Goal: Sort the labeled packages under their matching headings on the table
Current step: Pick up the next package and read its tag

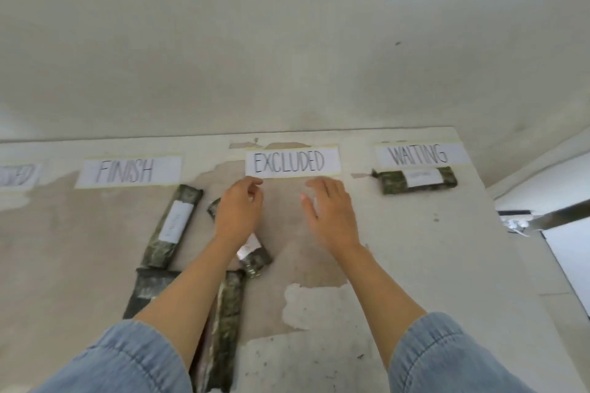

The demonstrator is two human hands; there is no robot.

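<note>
One package (416, 180) already lies under WAITING (419, 155), four more (172, 225) cluster unsorted below FINISH (127, 171), EXCLUDED (290, 163) has none, while left hand (238, 212) and right hand (332, 212) hover, grips apart, empty.

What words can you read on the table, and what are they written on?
"FINISH": paper heading taped to the table.
"EXCLUDED": paper heading above the two hands.
"WAITING": paper heading, with a package lying just below it.
Far-left heading: cut off and blurred, unreadable.
White labels on the packages, such as the tilted one under FINISH: too blurred to read.
</note>
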